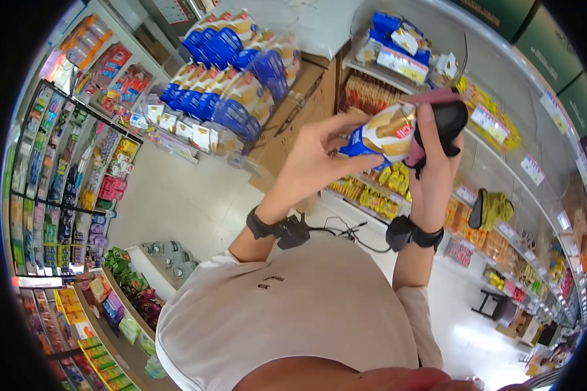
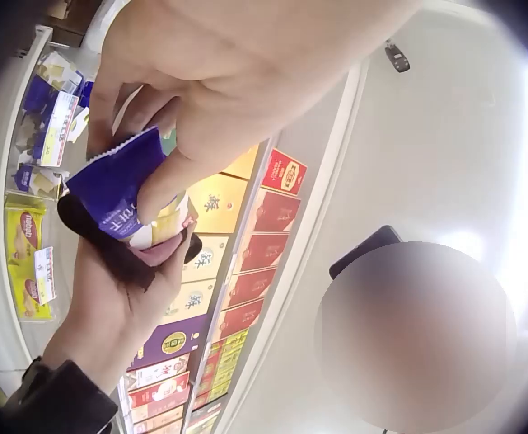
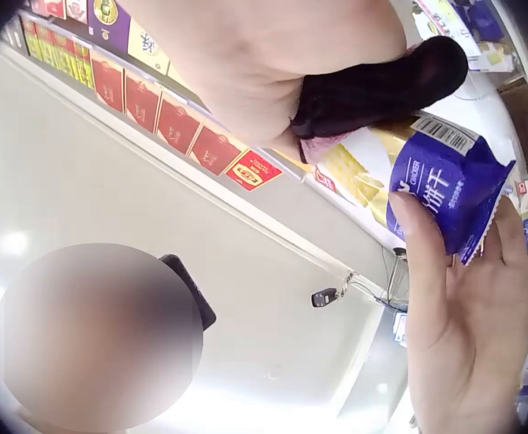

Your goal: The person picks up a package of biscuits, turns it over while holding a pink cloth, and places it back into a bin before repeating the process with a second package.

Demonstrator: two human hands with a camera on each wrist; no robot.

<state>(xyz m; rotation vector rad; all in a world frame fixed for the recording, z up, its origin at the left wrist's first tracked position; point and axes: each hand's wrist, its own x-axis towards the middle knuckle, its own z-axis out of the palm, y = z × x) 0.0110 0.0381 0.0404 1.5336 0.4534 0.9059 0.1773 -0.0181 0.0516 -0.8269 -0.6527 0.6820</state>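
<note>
A blue, white and gold snack packet (image 1: 388,133) is held between both hands, its blue end showing Chinese print in the right wrist view (image 3: 431,185). My left hand (image 1: 316,156) pinches that blue end between thumb and fingers; the left wrist view shows this hand (image 2: 205,90) from above. My right hand (image 1: 435,150) grips a black and pink cloth item (image 1: 447,124) around the packet's other end. In the right wrist view the black cloth (image 3: 381,90) lies across the right palm (image 3: 273,63), hiding part of the packet.
Stacks of similar blue packets (image 1: 222,98) stand in clear bins at the upper left, beside a cardboard box (image 1: 290,124). Snack shelves with price tags (image 1: 491,124) curve along the right. An olive and black item (image 1: 492,208) lies at a shelf edge. Other stocked racks (image 1: 59,182) line the left.
</note>
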